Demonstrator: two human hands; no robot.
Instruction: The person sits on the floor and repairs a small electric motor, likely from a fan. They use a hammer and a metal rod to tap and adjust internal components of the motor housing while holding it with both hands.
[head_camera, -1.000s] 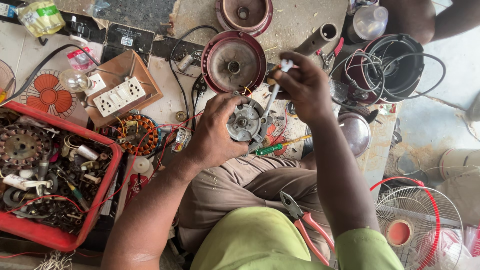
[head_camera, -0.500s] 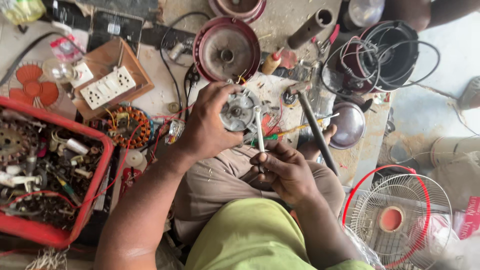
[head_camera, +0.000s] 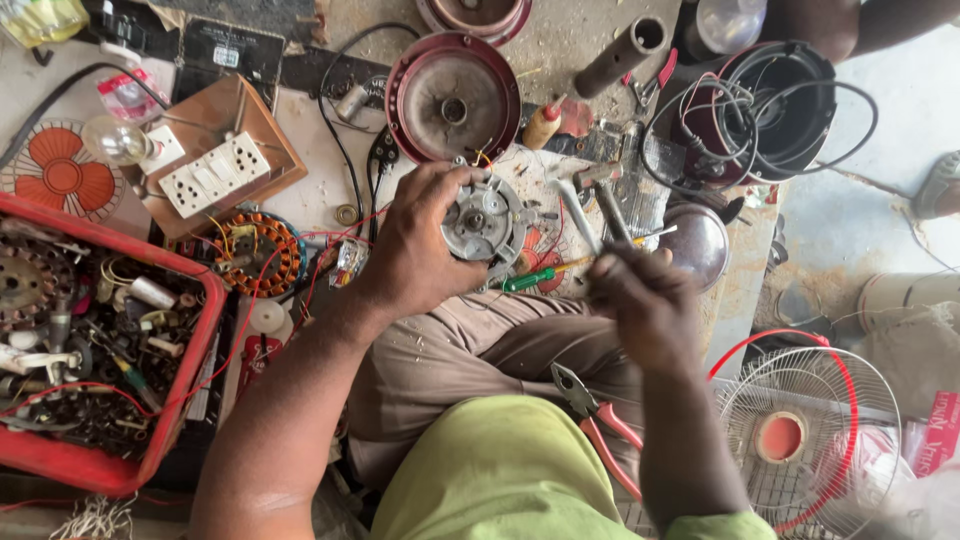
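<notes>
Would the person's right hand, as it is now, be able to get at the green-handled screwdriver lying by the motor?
Probably yes. The right hand hovers just right of the green-handled screwdriver, with nothing between them. The left hand holds the motor above it, clear of the handle.

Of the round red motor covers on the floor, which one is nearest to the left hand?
The full-view red cover, lying open side up just above the left hand. The other cover lies farther up, cut by the picture's top edge.

red parts bin (head_camera: 200, 290), pliers (head_camera: 600, 425), fan guard (head_camera: 810, 440)
</notes>
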